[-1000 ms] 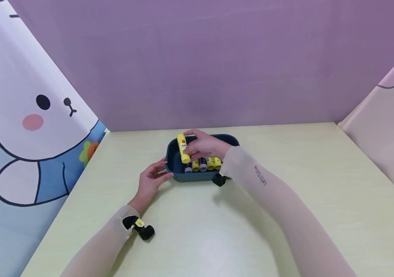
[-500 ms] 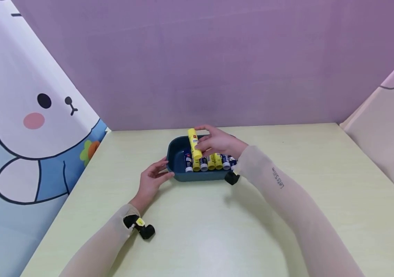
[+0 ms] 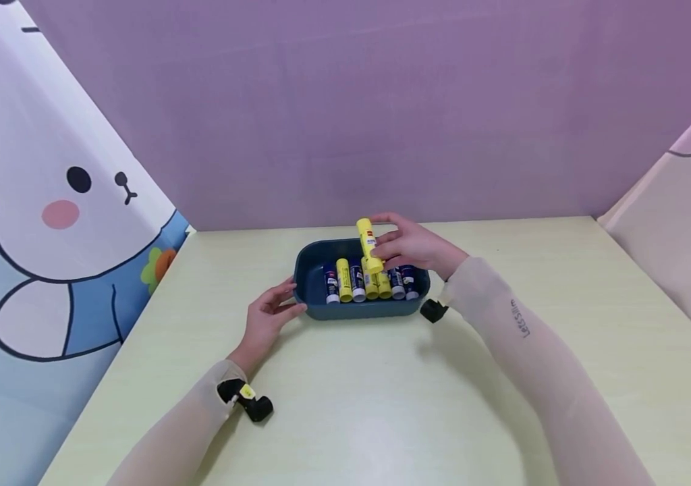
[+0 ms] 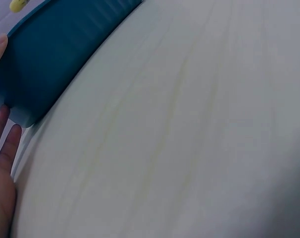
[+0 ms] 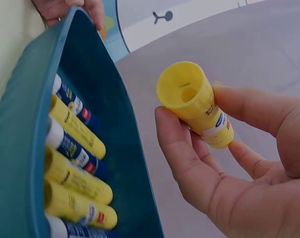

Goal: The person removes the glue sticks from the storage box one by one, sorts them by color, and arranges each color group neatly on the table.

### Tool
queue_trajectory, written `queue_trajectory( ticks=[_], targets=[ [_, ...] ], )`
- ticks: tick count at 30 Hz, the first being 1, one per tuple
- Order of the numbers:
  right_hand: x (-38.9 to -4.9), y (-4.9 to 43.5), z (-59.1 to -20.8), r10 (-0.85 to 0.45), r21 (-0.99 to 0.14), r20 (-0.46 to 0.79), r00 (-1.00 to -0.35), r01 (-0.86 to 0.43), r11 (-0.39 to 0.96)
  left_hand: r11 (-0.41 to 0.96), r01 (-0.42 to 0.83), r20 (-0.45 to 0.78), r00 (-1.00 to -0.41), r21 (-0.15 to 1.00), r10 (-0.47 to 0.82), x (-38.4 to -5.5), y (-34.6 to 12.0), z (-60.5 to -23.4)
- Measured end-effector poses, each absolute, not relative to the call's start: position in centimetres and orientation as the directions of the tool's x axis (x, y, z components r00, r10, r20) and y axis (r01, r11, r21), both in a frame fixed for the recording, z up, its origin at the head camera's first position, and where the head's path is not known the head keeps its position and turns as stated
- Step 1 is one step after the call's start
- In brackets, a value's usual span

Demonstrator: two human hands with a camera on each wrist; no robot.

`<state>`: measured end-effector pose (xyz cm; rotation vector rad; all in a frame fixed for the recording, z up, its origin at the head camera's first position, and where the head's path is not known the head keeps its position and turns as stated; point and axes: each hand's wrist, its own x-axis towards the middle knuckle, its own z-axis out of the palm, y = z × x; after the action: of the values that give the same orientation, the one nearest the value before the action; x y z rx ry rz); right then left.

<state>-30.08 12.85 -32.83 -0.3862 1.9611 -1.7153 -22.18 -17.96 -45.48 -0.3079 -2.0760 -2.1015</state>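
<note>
A yellow glue stick [image 3: 367, 244] is pinched in my right hand [image 3: 413, 246], held tilted above the back rim of a dark teal plastic bin [image 3: 357, 310]. In the right wrist view thumb and fingers wrap the glue stick [image 5: 194, 101], its hollow base end facing the camera. My left hand [image 3: 265, 318] grips the bin's left end, thumb at the front corner and fingers along the side. Inside the bin lie several glue sticks in a row, some yellow [image 3: 344, 281], others dark blue with white ends [image 3: 331, 283].
The pale tabletop [image 3: 345, 391] surrounds the bin. Behind it rises a purple backdrop [image 3: 357, 121], with a cartoon-printed panel [image 3: 23, 175] on the left and a pale panel [image 3: 679, 223] on the right.
My right hand has carried the yellow glue stick rightward and slightly up over the bin, uncovering more of the row. My left hand has stayed at the bin's left end.
</note>
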Motion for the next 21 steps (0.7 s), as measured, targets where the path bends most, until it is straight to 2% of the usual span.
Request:
queue_trajectory(
  ticks=[21],
  targets=[
    [-31.1,19.9,-32.4,-0.397,-0.979,-0.162,-0.903,0.098,0.178,-0.006,0.262,0.262,-0.965,0.965,0.033,-22.3,-17.7,-45.5]
  ],
)
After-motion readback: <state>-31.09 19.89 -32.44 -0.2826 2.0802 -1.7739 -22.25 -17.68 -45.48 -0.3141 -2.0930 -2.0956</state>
